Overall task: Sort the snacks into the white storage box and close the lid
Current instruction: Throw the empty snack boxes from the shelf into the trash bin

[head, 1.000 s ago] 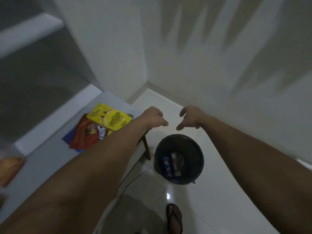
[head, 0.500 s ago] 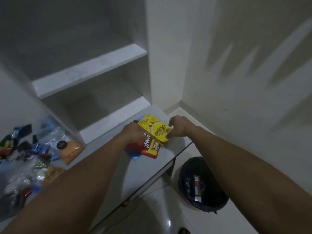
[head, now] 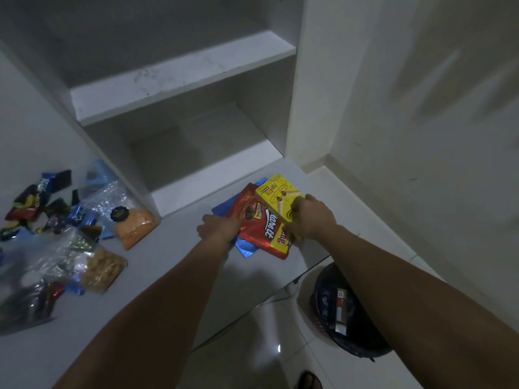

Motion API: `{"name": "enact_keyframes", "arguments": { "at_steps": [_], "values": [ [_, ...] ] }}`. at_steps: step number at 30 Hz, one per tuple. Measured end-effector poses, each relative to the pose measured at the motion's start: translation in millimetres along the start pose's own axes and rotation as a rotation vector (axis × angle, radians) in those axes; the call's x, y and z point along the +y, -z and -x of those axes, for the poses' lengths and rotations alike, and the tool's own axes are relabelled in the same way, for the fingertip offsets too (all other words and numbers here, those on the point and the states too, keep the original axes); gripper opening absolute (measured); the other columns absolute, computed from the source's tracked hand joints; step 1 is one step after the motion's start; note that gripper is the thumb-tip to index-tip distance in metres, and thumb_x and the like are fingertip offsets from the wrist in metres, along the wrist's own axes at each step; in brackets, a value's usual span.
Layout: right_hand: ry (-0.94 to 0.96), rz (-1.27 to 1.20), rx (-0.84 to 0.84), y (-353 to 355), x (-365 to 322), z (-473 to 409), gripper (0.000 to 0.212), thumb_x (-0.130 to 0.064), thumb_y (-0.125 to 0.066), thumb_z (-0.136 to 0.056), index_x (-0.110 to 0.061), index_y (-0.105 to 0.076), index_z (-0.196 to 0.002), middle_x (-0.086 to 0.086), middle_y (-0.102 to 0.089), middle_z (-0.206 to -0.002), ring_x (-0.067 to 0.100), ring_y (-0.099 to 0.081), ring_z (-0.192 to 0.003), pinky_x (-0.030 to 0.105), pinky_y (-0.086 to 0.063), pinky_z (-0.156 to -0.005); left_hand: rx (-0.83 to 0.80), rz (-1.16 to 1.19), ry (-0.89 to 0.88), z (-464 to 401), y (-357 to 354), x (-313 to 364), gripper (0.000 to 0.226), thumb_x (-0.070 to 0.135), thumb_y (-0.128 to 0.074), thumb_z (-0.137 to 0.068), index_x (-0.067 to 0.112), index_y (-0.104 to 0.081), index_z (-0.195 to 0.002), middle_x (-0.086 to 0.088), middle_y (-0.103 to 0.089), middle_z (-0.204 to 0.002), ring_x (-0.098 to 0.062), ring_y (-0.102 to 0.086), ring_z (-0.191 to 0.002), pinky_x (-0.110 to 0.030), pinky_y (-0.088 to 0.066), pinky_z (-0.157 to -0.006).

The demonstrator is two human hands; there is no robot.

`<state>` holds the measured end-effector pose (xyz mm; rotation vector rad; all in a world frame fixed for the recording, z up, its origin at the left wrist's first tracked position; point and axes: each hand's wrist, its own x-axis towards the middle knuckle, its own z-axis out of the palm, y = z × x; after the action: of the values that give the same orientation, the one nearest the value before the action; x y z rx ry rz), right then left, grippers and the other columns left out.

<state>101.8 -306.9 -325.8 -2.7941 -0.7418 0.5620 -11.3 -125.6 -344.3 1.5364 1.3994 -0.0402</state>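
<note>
A yellow snack box (head: 276, 196) lies on top of a red snack bag (head: 262, 228) and a blue packet (head: 245, 247) near the right end of the white table (head: 168, 276). My right hand (head: 313, 217) grips the near right edge of the yellow box, fingers curled over it. At the left edge of the stack my left hand (head: 217, 228) holds the red bag and blue packet. More snacks lie at the table's left: an orange bag (head: 136, 227), a bag of nuts (head: 102, 269) and several small dark wrappers (head: 36, 203). No white storage box is in view.
White shelves (head: 179, 80) stand behind the table against the wall. A dark waste bin (head: 345, 313) with some packaging inside sits on the tiled floor right of the table. A sandalled foot (head: 309, 381) shows at the bottom edge.
The view swung left from the bin to the table and shelves. Both hands moved from above the bin onto the stack of snack packs and took hold of it.
</note>
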Motion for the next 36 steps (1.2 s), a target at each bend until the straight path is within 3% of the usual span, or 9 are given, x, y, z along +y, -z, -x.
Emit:
{"name": "enact_keyframes", "arguments": {
  "at_steps": [3,7,14,18,22,25,29,33,36],
  "values": [
    [-0.009,0.024,0.032,-6,-2,-2,0.058,-0.053,-0.072,-0.075,-0.020,-0.054,-0.120,0.008,-0.051,-0.114,0.029,-0.055,-0.103,0.040,-0.051,-0.083,0.010,0.188,0.018,-58,-20,-20,0.077,0.024,-0.074,-0.038,0.017,-0.043,-0.108,-0.014,-0.058,-0.115,-0.034,-0.065,-0.097,-0.048,-0.058,-0.078],
    [-0.016,0.025,0.030,-7,-4,-3,0.061,-0.054,-0.072,-0.075,-0.023,-0.052,-0.123,0.007,-0.052,-0.115,0.027,-0.055,-0.103,0.039,-0.050,-0.084,-0.011,0.307,-0.052,-41,-25,-12,0.061,0.010,-0.069,-0.049,0.021,-0.033,-0.097,-0.015,-0.059,-0.107,-0.032,-0.067,-0.088,-0.051,-0.059,-0.076],
    [-0.073,-0.053,0.017,-2,0,4,0.067,-0.060,-0.071,-0.071,-0.021,-0.052,-0.122,0.008,-0.055,-0.116,0.028,-0.055,-0.105,0.045,-0.052,-0.087,0.106,0.063,-0.402,35,-13,14,0.051,0.013,-0.064,-0.080,0.026,-0.027,-0.114,-0.011,-0.063,-0.105,-0.031,-0.064,-0.086,-0.044,-0.056,-0.080],
    [-0.121,-0.098,0.056,12,10,17,0.063,-0.060,-0.070,-0.069,-0.021,-0.054,-0.117,0.007,-0.057,-0.111,0.027,-0.056,-0.101,0.041,-0.053,-0.082,0.071,0.015,-0.526,53,-11,28,0.029,0.010,-0.061,-0.087,0.025,-0.044,-0.105,-0.003,-0.061,-0.094,-0.027,-0.061,-0.084,-0.029,-0.047,-0.072],
    [-0.197,-0.137,0.102,37,35,38,0.058,-0.055,-0.072,-0.070,-0.021,-0.056,-0.114,0.008,-0.058,-0.110,0.028,-0.057,-0.100,0.039,-0.052,-0.080,-0.008,0.000,-0.597,69,-19,48,0.022,-0.005,-0.058,-0.083,0.012,-0.067,-0.094,-0.010,-0.067,-0.109,-0.028,-0.062,-0.101,-0.022,-0.044,-0.085],
    [-0.277,-0.181,0.153,56,64,59,0.054,-0.054,-0.072,-0.069,-0.021,-0.058,-0.108,0.007,-0.059,-0.104,0.028,-0.058,-0.096,0.036,-0.051,-0.077,-0.072,-0.017,-0.635,91,-35,65,0.023,-0.005,-0.058,-0.085,0.005,-0.069,-0.103,-0.010,-0.065,-0.114,-0.022,-0.059,-0.098,-0.020,-0.042,-0.084],
    [-0.416,-0.229,0.188,70,114,89,0.046,-0.051,-0.072,-0.065,-0.023,-0.056,-0.097,0.006,-0.063,-0.096,0.025,-0.062,-0.087,0.037,-0.055,-0.078,-0.162,-0.073,-0.740,122,-71,78,0.022,-0.002,-0.060,-0.086,0.004,-0.068,-0.106,-0.014,-0.065,-0.117,-0.028,-0.061,-0.106,-0.025,-0.046,-0.088],
    [-0.544,-0.237,0.172,68,169,122,0.047,-0.049,-0.073,-0.068,-0.022,-0.057,-0.102,0.006,-0.063,-0.100,0.025,-0.062,-0.090,0.038,-0.056,-0.079,-0.234,-0.151,-0.838,149,-117,76,0.025,-0.002,-0.058,-0.085,0.005,-0.067,-0.107,-0.015,-0.064,-0.119,-0.030,-0.060,-0.108,-0.034,-0.049,-0.095],
    [-0.626,-0.238,0.157,57,209,148,0.050,-0.050,-0.073,-0.068,-0.021,-0.058,-0.106,0.007,-0.062,-0.104,0.026,-0.060,-0.095,0.038,-0.054,-0.081,-0.305,-0.201,-0.862,172,-153,67,0.025,-0.003,-0.057,-0.087,0.004,-0.066,-0.109,-0.016,-0.062,-0.122,-0.029,-0.059,-0.110,-0.031,-0.049,-0.091]
  ]
}}
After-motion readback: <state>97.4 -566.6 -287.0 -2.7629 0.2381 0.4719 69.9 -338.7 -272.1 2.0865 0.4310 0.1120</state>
